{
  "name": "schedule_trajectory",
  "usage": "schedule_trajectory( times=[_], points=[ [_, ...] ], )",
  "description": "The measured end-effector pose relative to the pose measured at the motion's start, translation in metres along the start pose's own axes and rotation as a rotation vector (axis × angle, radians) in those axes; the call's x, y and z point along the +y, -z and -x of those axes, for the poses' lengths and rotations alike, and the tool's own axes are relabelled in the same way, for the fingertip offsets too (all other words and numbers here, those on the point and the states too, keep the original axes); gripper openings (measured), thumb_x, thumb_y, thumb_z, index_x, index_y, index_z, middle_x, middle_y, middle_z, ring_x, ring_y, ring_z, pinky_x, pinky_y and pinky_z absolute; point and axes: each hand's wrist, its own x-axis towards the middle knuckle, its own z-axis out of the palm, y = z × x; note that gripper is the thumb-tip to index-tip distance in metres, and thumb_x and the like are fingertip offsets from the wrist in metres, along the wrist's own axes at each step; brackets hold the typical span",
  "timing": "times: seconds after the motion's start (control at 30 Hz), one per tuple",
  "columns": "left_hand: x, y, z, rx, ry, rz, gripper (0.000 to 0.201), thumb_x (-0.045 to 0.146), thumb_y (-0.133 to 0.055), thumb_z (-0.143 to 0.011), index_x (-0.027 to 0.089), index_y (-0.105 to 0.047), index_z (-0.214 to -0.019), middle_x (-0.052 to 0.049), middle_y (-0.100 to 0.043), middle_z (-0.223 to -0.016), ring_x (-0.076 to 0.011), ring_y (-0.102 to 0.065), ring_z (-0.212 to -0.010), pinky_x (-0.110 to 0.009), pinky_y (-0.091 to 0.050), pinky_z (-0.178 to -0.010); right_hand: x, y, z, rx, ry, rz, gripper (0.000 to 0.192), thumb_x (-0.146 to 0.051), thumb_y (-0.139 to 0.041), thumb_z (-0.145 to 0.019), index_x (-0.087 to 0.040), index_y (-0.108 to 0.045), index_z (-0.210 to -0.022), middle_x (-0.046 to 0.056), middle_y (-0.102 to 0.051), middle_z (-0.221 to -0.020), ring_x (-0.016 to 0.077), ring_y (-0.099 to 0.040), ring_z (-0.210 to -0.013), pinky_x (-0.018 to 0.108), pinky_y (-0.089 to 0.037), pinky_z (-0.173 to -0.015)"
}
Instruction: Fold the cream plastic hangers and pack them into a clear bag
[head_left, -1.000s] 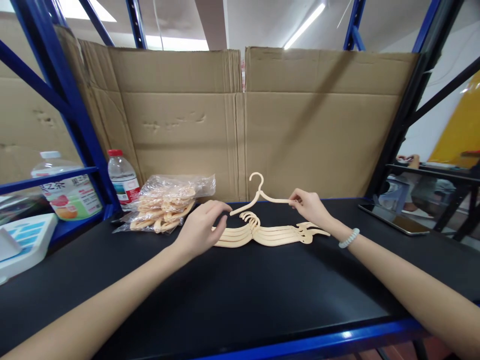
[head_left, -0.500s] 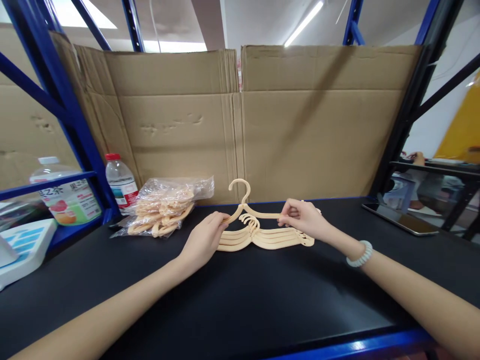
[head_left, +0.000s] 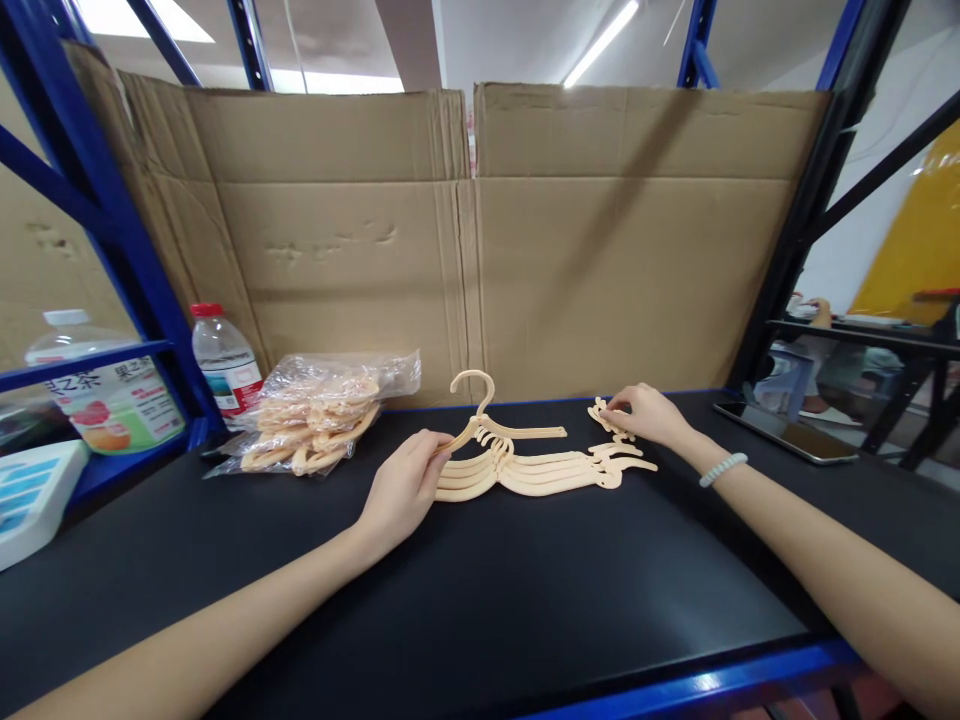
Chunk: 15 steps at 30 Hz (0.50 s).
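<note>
My left hand (head_left: pixel 405 482) pinches the left arm of a cream plastic hanger (head_left: pixel 517 432), which stands with its hook up behind the others. In front of it lies a row of several matching hangers (head_left: pixel 551 475), their hooks bunched together in the middle. Off to the right, my right hand (head_left: pixel 651 412) has its fingers closed on one of the small cream plastic pieces (head_left: pixel 602 412) lying on the table. Two slim cream parts (head_left: pixel 626 463) rest near the right end of the row. My right fingertips partly cover the small pieces.
A clear bag of cream hanger parts (head_left: pixel 319 415) sits at the left, near a red-capped bottle (head_left: pixel 225 365) and a larger bottle (head_left: pixel 112 390). A phone-like dark slab (head_left: pixel 784 432) lies at the right. Cardboard (head_left: pixel 622 250) walls the back of the black table (head_left: pixel 510 590).
My right hand has let go of the hanger's right arm and moved right to the small pieces. My left hand still holds the hanger. The view has shifted slightly.
</note>
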Motion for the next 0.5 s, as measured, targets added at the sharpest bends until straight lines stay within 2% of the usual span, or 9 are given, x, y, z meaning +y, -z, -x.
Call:
schedule_trajectory(
  times=[0.13,0.23,0.33,0.5],
  points=[
    [0.0,-0.001,0.001,-0.033,0.001,-0.018,0.019,0.024,-0.037,-0.095,0.02,-0.055,-0.099,-0.003,-0.06,-0.088,-0.0177,-0.058,-0.083,-0.03,-0.046,-0.074,-0.005,-0.007,0.0,-0.001,-0.038,0.082,0.025,-0.041,-0.065,-0.067,-0.02,-0.067,-0.053,0.009,-0.067,-0.066,0.026,-0.062,-0.077,0.03,-0.043,-0.059],
    [0.0,-0.001,0.001,-0.06,0.011,-0.022,0.018,0.024,-0.037,-0.096,0.02,-0.054,-0.1,-0.004,-0.059,-0.089,-0.0178,-0.057,-0.084,-0.031,-0.046,-0.076,-0.006,-0.011,0.0,-0.019,-0.075,0.06,0.024,-0.034,-0.063,-0.067,-0.019,-0.062,-0.048,0.007,-0.063,-0.056,0.0223,-0.061,-0.064,0.028,-0.04,-0.052],
    [0.001,-0.001,0.001,-0.06,0.02,-0.022,0.018,0.024,-0.037,-0.095,0.02,-0.054,-0.099,-0.003,-0.059,-0.089,-0.018,-0.057,-0.084,-0.03,-0.045,-0.076,-0.005,-0.016,0.0,-0.048,-0.117,-0.03,0.024,-0.031,-0.061,-0.068,-0.019,-0.06,-0.047,0.003,-0.058,-0.047,0.0163,-0.056,-0.049,0.026,-0.036,-0.046],
    [-0.001,-0.002,0.0,-0.045,0.026,-0.012,0.017,0.024,-0.038,-0.095,0.021,-0.054,-0.098,-0.003,-0.06,-0.088,-0.0181,-0.058,-0.083,-0.03,-0.046,-0.074,-0.004,-0.016,-0.003,-0.054,-0.183,-0.254,0.019,-0.032,-0.066,-0.065,-0.018,-0.061,-0.054,0.0,-0.06,-0.048,0.0117,-0.054,-0.044,0.022,-0.036,-0.04]
  ],
)
